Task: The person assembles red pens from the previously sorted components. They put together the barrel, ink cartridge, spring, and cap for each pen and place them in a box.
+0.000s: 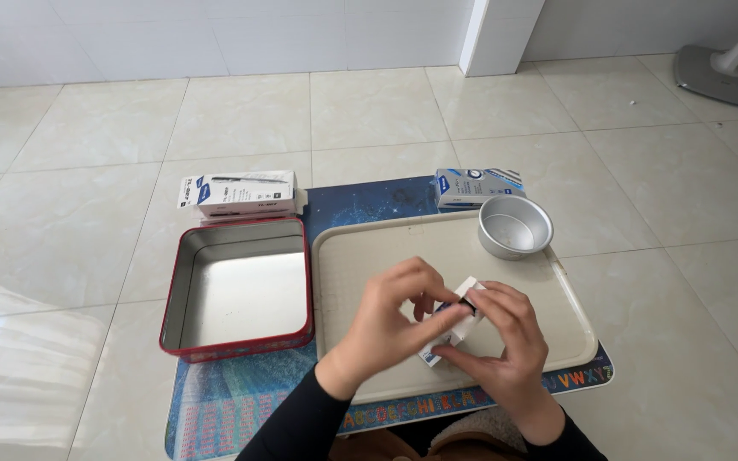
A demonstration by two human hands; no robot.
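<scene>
Low in the middle of the frame, your left hand (390, 320) and right hand (506, 341) both pinch a small white box (454, 329) over the beige tray (360, 256). A metal bowl (514, 226) sits at the tray's upper right; a red tin (237, 286) lies left.

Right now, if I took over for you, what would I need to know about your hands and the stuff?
Both hands: left hand and right hand together hold a small white box over the beige tray; its end flap looks open.
Nearby: the red tin and the round metal pan hold nothing; two more boxes lie behind them.
Nothing is out of the small box yet.
</scene>
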